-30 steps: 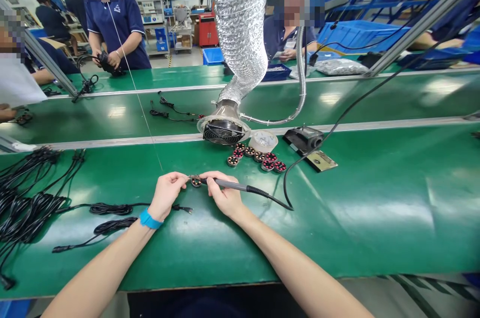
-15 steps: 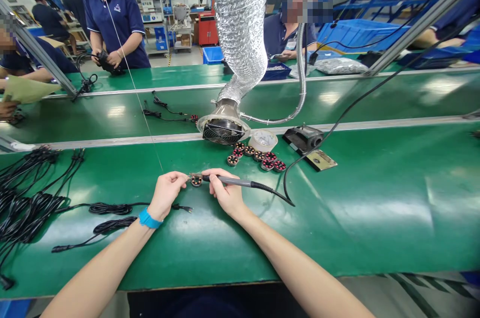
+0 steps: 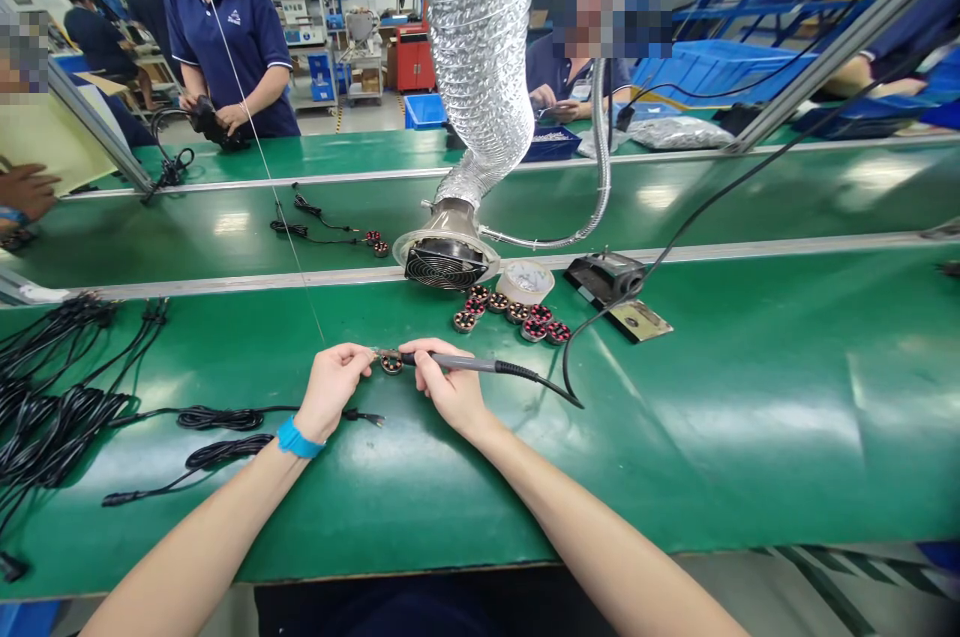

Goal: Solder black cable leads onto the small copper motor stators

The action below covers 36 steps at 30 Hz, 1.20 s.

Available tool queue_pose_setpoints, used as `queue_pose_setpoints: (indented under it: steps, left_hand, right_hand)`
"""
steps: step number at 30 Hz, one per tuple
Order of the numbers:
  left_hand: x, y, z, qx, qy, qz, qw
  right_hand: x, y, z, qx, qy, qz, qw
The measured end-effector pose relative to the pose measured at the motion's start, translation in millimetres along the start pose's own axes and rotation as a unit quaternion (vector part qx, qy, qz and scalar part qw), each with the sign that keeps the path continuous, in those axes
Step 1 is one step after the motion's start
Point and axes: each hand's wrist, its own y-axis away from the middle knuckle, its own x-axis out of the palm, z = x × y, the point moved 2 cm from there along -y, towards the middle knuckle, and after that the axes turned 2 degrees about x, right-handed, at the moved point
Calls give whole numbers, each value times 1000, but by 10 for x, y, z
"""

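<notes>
Near the centre of the frame, a small round part with a ring of light spots lies on the green bench, between the two hands. The left hand has its thumb and forefinger pressed together at the part's left side, seemingly pinching the end of a thin wire that slants down from the upper left; exactly what sits between the fingertips is too small to tell. The right hand holds a soldering iron like a pen, fingers closed round the front of its grey handle, the tip pointing left at the part. Whether the tip touches cannot be made out. Good work here would seem to rest on steadiness: the iron kept low and lightly held, the tip brought to one spot only, the wire fed in small amounts, and the left fingertips kept clear of the hot end. The cord, looping right of centre, should be left slack so it does not tug the handle. The fan hood above the part looks well placed to draw off fumes.
</notes>
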Motion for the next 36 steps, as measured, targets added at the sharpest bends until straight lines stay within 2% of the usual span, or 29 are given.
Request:
queue_pose_setpoints:
  steps: [7,25,36]
  left_hand:
    - [1,4,-12,0,9,-2,1000]
    - [-3,-7,3,-6,18,-6,1000]
    - [-5,-8,-5,-4,7,-2,1000]
  right_hand:
    - [-39,-6,-4,9,-9,-33,999]
    - [-22,-15,-31,-1,19,-27,999]
    - [32,-48,23,-86,117,-37,989]
